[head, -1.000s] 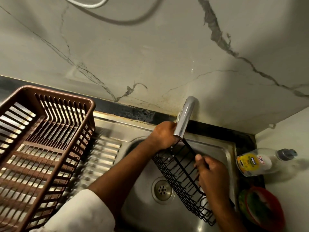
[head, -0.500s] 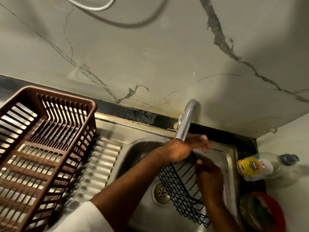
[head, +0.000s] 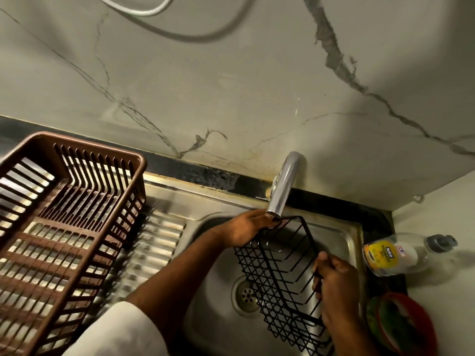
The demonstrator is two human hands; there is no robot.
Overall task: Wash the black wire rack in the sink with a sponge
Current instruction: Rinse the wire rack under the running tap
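Observation:
The black wire rack stands tilted in the steel sink, its far end up under the chrome tap. My left hand grips the rack's far left corner right below the tap's spout. My right hand grips the rack's right rim, fingers curled round the wire. A green sponge lies in a red bowl at the lower right, away from both hands.
A brown plastic dish basket sits on the ribbed drainboard to the left. A clear dish-soap bottle lies on its side on the counter right of the sink. The drain shows in the basin floor. A marbled wall rises behind.
My left hand came back from across the rack to its far left corner below the spout. The rack's far end now shows raised under the tap. My right hand kept its grip.

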